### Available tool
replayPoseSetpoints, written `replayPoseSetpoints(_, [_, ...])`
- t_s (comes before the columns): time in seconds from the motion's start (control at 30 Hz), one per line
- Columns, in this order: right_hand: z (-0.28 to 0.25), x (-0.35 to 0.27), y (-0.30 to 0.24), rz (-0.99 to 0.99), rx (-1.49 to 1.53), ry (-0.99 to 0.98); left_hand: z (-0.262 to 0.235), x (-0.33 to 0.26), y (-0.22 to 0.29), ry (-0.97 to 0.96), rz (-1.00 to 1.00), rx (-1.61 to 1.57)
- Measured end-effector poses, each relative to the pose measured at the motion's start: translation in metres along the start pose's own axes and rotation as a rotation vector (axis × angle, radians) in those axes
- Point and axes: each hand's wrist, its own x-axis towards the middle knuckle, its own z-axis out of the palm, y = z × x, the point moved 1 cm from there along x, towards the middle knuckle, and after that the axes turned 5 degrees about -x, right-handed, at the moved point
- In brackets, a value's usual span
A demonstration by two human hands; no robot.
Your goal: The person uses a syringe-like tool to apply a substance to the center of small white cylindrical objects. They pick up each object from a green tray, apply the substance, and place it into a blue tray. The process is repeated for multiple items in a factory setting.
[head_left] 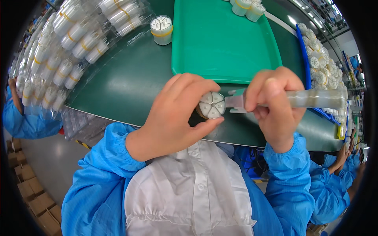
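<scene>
My left hand (173,114) grips a small round white part (211,105) whose face is split into several wedge-shaped segments. My right hand (273,106) is closed around a clear plastic syringe-like tool (315,98), its flat tip touching the right side of the round part. Both hands hover just above the near edge of the dark green belt (130,78). A similar white cylinder with a yellow band (162,29) stands upright on the belt, beyond my left hand.
A green tray (220,39) lies on the belt ahead, with several white cylinders (246,8) at its far edge. Clear blister packs of such parts (67,43) pile up at left. A blue bin of white parts (319,63) sits right. Other blue-sleeved people work at both sides.
</scene>
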Motion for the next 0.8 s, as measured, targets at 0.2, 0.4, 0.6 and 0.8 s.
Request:
replayPoseSetpoints(0.2, [-0.001,0.002,0.003,0.018,-0.009,-0.023,0.003,-0.002,-0.001,-0.002,-0.022,-0.153])
replayPoseSetpoints(0.4, [-0.001,0.001,0.009,-0.056,-0.116,-0.085,-0.001,0.002,0.001,-0.030,-0.004,-0.055])
replayPoseSetpoints(0.6, [-0.001,0.001,0.000,-0.014,0.021,0.007,0.001,-0.002,-0.001,0.012,0.011,-0.054])
replayPoseSetpoints(0.8, [-0.001,0.002,0.005,-0.013,-0.071,-0.053,0.002,-0.002,-0.001,-0.003,0.022,-0.113])
